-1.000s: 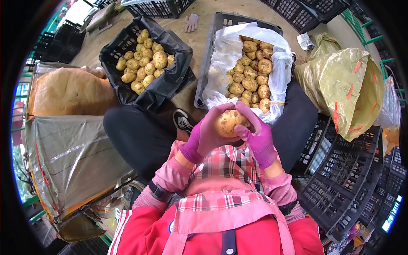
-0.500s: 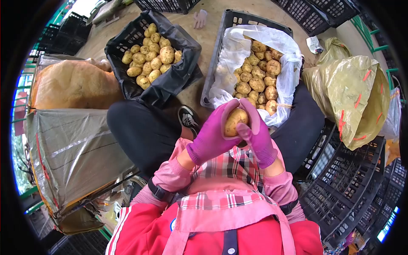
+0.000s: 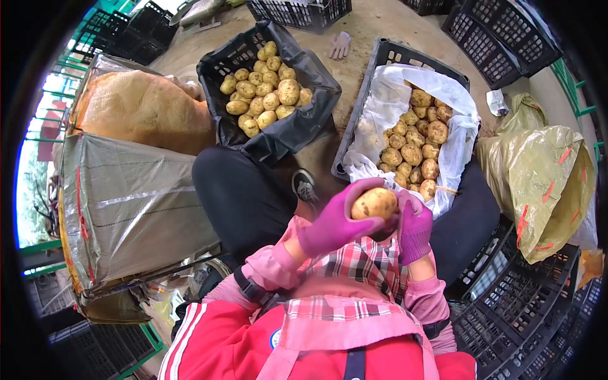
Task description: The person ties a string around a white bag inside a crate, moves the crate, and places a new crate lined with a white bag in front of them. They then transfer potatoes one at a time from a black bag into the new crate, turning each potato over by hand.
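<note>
A large potato (image 3: 374, 204) with dark spots sits in my gloved left hand (image 3: 339, 223), whose purple fingers wrap round its left side and underside. My right hand (image 3: 415, 231), in a matching glove, is just right of the potato with its fingers bent inward; whether they pinch anything is hidden. Beyond my hands, a black crate with a white plastic liner (image 3: 457, 168) holds many potatoes (image 3: 411, 154). Farther left, a crate lined with black plastic (image 3: 316, 79) holds more potatoes (image 3: 271, 101).
An orange full sack (image 3: 142, 114) and a grey-covered box (image 3: 136, 206) stand at left. At right are a yellowish plastic bag (image 3: 538, 183) and black crates (image 3: 516, 304). A loose glove (image 3: 340, 45) lies on the floor beyond the crates.
The view has shifted, so the crates appear farther right. My right hand has come away from the potato's front, leaving more of it visible in my left hand.
</note>
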A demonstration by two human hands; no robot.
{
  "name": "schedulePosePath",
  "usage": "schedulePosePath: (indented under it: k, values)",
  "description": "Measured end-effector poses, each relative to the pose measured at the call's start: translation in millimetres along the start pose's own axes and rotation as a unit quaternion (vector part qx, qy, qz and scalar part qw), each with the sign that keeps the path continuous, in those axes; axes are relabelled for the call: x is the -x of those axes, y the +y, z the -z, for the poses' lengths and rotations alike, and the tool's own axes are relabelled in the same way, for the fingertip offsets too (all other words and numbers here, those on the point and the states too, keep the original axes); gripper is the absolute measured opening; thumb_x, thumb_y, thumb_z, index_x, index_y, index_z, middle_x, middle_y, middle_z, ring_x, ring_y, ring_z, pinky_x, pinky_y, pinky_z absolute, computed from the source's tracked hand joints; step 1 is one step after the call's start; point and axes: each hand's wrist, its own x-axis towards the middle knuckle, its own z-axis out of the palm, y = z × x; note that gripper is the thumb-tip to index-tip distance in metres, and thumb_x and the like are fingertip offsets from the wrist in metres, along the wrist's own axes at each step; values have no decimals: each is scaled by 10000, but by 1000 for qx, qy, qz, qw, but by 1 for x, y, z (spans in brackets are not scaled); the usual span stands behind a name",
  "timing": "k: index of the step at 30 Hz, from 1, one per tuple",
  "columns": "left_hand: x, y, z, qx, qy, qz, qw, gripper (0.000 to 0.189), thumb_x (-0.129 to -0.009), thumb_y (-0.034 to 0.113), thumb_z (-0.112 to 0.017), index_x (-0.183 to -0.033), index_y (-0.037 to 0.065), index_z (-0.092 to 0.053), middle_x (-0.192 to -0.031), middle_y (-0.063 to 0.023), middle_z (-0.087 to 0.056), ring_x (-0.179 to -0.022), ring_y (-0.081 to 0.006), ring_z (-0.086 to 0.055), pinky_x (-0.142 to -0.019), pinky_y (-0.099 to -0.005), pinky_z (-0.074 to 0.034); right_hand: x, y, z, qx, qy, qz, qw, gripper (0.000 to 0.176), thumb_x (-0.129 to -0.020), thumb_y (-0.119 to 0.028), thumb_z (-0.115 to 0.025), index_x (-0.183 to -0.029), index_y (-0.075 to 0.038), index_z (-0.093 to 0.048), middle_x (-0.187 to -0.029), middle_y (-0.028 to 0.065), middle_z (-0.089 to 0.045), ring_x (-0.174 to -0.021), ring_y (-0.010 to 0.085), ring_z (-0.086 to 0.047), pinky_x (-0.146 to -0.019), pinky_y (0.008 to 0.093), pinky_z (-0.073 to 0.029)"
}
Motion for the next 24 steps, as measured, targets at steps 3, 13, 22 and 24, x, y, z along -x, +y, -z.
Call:
schedulePosePath:
  k: [3, 13, 22, 24]
  values:
    - [-22, -1, 48, -110, 204, -56, 971, 593, -849, 219, -735, -1342, -11, -499, -1209, -93, -592, -1101, -162, -589, -952, -298, -488, 2, 14, -11, -77, -16, -81, 994, 271, -982, -148, -559, -1192, 5, -637, -1034, 100, -687, -835, 157, -669, -780, 265, -526]
    - [-77, -5, 124, -239, 343, -38, 908, 490, -951, 198, -642, -1341, -54, -485, -1324, -201, -557, -1225, -247, -544, -1004, -336, -451, -75, 19, 30, 140, -27, 80, 987, 314, -921, -162, -640, -1198, -17, -640, -1087, 117, -691, -974, 184, -661, -844, 299, -518]
    - [-80, -48, 54, -45, 138, 91, 985, 359, -962, 103, -602, -1291, -31, -555, -1209, -96, -636, -1059, -164, -629, -940, -286, -479, -250, 84, 32, 648, -139, -75, 745, 517, -829, -186, -639, -1323, -85, -526, -1292, 216, -586, -1125, 370, -614, -941, 421, -511]
    - [-85, -48, 53, -50, 130, 109, 984, 363, -956, 97, -606, -1293, -27, -555, -1216, -109, -637, -1094, -167, -619, -958, -295, -477, -252, 109, 26, 716, -113, -49, 687, 545, -803, -199, -650, -1320, -90, -515, -1320, 215, -565, -1134, 377, -608, -949, 440, -506]
